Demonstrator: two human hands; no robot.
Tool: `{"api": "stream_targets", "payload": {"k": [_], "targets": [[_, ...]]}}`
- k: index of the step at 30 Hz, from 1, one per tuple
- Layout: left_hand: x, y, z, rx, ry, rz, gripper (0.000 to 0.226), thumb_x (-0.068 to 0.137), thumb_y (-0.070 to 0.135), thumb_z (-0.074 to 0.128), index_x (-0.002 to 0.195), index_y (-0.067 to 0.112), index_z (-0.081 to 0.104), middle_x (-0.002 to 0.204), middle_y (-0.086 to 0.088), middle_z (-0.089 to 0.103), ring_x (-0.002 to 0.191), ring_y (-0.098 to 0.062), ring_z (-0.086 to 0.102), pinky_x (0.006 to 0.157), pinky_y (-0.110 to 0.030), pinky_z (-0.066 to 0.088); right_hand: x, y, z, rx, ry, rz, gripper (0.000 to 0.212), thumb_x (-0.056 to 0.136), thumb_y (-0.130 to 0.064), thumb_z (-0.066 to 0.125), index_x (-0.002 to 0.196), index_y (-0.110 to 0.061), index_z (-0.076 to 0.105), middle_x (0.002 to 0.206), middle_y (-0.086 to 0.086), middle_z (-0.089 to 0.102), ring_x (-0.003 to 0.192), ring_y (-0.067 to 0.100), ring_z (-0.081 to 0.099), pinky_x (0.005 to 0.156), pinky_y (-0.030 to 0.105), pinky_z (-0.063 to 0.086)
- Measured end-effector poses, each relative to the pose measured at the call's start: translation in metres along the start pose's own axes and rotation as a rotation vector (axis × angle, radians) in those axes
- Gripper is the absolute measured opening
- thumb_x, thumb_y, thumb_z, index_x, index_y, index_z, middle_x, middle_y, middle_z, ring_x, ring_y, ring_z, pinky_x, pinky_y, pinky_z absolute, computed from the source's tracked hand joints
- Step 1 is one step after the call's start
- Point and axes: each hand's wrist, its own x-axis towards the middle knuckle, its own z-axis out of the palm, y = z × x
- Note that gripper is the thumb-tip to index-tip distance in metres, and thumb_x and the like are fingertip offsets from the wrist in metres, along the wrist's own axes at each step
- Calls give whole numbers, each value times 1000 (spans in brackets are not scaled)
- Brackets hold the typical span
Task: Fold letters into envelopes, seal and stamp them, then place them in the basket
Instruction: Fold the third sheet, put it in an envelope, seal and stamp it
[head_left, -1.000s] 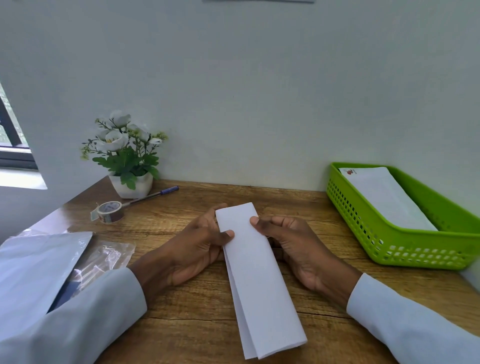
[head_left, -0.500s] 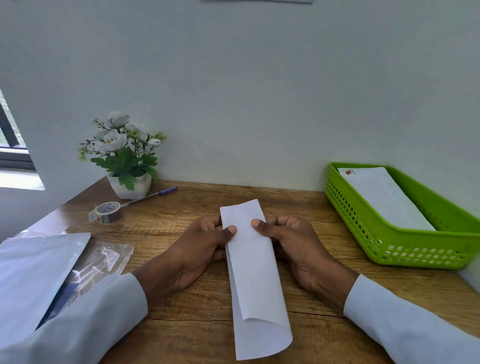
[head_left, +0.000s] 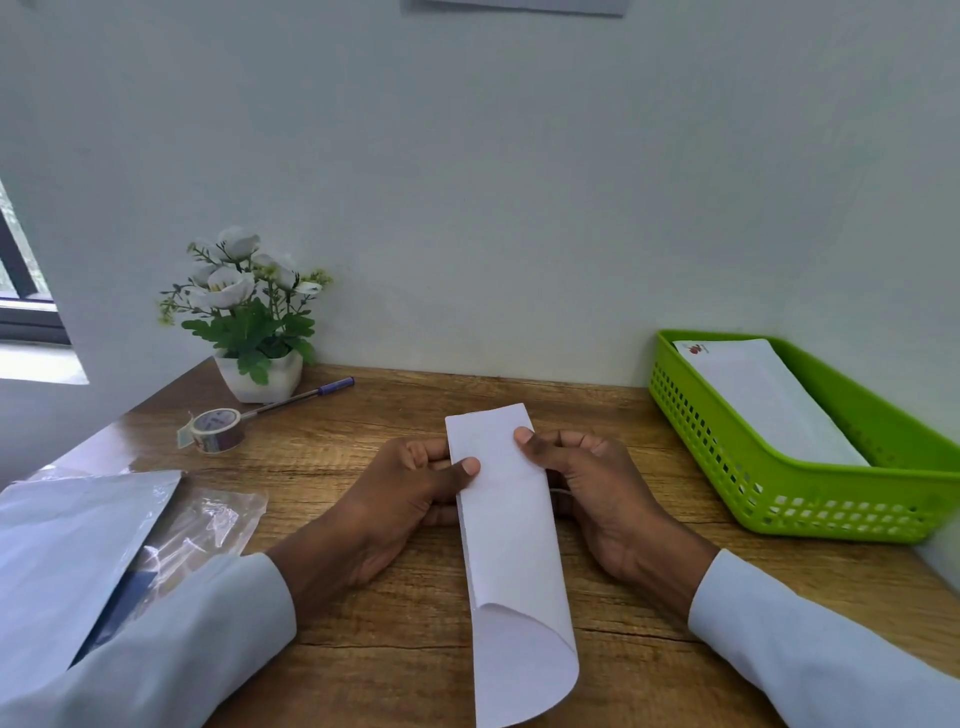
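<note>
Between the basket (head_left: 779, 499) and the tape roll (head_left: 217, 429), mid-desk: folded letter (head_left: 506, 525), long strip running from the hands toward the camera. Change over the last second: near end has gone from flat and stacked to curling, top layer peeling open at the bottom. Far end shifted a little away from the camera. Read: lengthwise fold isn't creased hard, or it's being rolled up for the next fold. Folding step not finished, envelope stage not started.

Grip: left hand (head_left: 400, 499) thumb on top of the letter's left edge, fingers curled under, pinching it. Right hand (head_left: 597, 493) mirrors that on the right edge, thumb on top, fingers behind. Both clamp the upper third; lower part hangs free.

Basket already holds one stamped envelope (head_left: 763, 400). Left of the letter: plastic sleeve (head_left: 208, 525) under a grey mailer (head_left: 67, 545). Pen (head_left: 306, 397) and flower pot (head_left: 260, 374) beyond the tape.
</note>
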Motion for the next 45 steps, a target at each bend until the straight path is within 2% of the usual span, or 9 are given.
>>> {"api": "stream_targets", "payload": {"k": [2, 6, 9, 15, 21, 25, 30, 35, 45], "targets": [[0, -1, 1, 22, 11, 16, 24, 95, 10, 57, 117, 10, 66, 106, -12, 75, 97, -25, 73, 76, -32, 62, 0, 0, 0, -18, 3, -7, 26, 83, -27, 77, 91, -4, 73, 91, 5, 79, 87, 25, 74, 80, 44, 60], [3, 0, -1, 29, 120, 64, 27, 95, 12, 57, 121, 11, 63, 106, -10, 75, 97, -25, 73, 82, -38, 60, -5, -6, -1, -31, -101, 27, 30, 82, -28, 78, 93, -1, 72, 87, 8, 78, 70, 15, 73, 55, 25, 56], [5, 0, -5, 5, 171, 89, 30, 95, 12, 57, 125, 10, 62, 107, -8, 75, 99, -24, 72, 84, -40, 58, -5, -5, -3, -57, -146, 43, 34, 82, -27, 78, 97, 3, 72, 91, 12, 78, 72, 17, 70, 60, 26, 57], [6, -3, -4, -13, 183, 93, 23, 96, 12, 57, 117, 15, 65, 104, -5, 76, 97, -21, 73, 82, -36, 58, -5, -4, -2, -120, -86, -4, 19, 80, -21, 80, 76, -7, 70, 76, 7, 76, 62, 12, 66, 52, 21, 53], [9, -2, -5, -87, 247, 122, 18, 96, 12, 56, 110, 18, 65, 104, -3, 76, 95, -20, 73, 78, -33, 60, -8, -6, -2, -181, -138, 20, 45, 81, -41, 77, 95, 2, 73, 91, 11, 78, 74, 18, 68, 58, 23, 53], [10, -4, -6, -116, 253, 116, 16, 96, 12, 56, 107, 18, 66, 106, -5, 76, 97, -21, 73, 78, -34, 61, -9, -5, -2, -202, -138, -1, 35, 80, -34, 80, 87, 0, 73, 88, 8, 78, 75, 18, 72, 66, 26, 56], [10, -5, -6, -136, 247, 128, 19, 97, 12, 55, 113, 16, 65, 109, -6, 75, 99, -22, 72, 81, -36, 60, -10, -6, -2, -230, -123, -54, 30, 79, -33, 80, 75, -5, 70, 83, 7, 78, 68, 13, 71, 59, 19, 54], [11, -3, -9, -204, 295, 142, 26, 96, 13, 56, 121, 12, 63, 110, -7, 74, 99, -22, 72, 77, -33, 62, -11, -10, -6, -307, -188, -3, 28, 80, -40, 78, 78, -13, 75, 86, 1, 79, 74, 10, 72, 61, 21, 51], [14, -3, -10, -320, 351, 185, 26, 96, 13, 56, 121, 14, 62, 112, -4, 74, 97, -19, 72, 72, -32, 61, -14, -8, -4, -303, -157, -50, 33, 77, -37, 82, 80, -6, 72, 84, 3, 78, 74, 12, 73, 60, 20, 52]]}}
